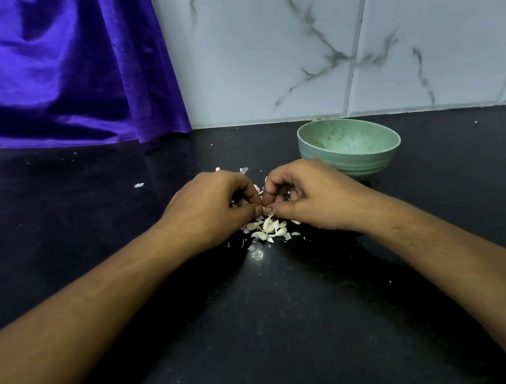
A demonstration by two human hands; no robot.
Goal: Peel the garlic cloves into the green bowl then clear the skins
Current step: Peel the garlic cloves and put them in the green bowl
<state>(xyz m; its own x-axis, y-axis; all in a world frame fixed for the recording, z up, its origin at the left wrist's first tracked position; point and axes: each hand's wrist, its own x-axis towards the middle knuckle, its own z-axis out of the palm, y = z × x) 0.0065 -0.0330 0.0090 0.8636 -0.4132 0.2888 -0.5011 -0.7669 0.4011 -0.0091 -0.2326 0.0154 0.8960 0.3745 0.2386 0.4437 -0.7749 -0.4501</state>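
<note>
Two hands here: left hand (pixel 211 209) and right hand (pixel 316 196) meet fingertip to fingertip, fingers curled, both pinching one garlic clove (pixel 267 210) that's mostly hidden between them. They're over a black table (pixel 267 323), with one purple cloth (pixel 40 70) hanging at the back left. One green bowl (pixel 351 168) sits upright just past the right hand, by the tiled wall (pixel 318 30). One pile of skins (pixel 267 228) lies right under the hands, too many to count, plus one stray skin (pixel 139 185) off to the left.
</note>
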